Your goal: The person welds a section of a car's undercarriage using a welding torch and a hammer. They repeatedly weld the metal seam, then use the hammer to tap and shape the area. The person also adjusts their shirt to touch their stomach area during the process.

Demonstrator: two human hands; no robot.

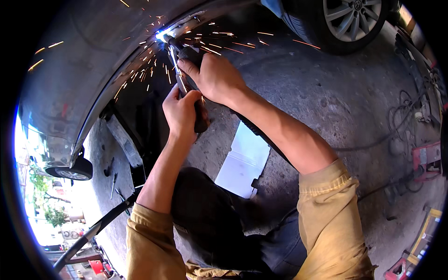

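My right hand is wrapped round a black welding torch. The torch nozzle meets the lower edge of a dark car body, where a bright blue-white arc throws orange sparks. Just below it, my left hand grips a long narrow metal tool with a dark brownish handle. That tool's shaft points up to the lit spot, and glare hides whether its tip touches the metal. Its exact kind is unclear.
A wheel stands at upper right. White folded sheet lies on the concrete floor beneath my arms. A dark stand is under the car at left. Cables and red equipment are at right; a black hose runs lower left.
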